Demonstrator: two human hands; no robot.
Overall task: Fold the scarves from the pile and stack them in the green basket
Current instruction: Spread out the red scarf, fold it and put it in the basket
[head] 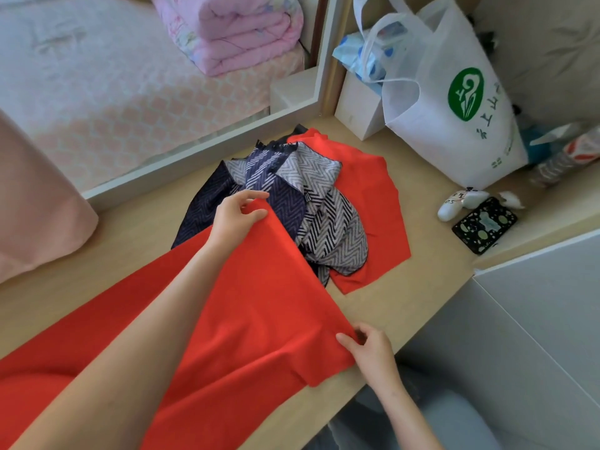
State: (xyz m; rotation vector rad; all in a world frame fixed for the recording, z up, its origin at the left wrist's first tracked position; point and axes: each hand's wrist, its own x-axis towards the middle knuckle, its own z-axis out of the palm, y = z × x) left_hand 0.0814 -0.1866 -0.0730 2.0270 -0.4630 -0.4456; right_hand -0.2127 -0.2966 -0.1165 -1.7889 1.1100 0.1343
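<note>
Head view: a red scarf is spread across the wooden desk, with one end held taut at two corners. One corner is pinched between the thumb and fingers of the left hand, just over the pile. The other is pinched by the right hand near the desk's front edge. Navy and grey chevron scarves are heaped behind on more red cloth; whether it is the same scarf cannot be told. A white tote bag is stood further back
</note>
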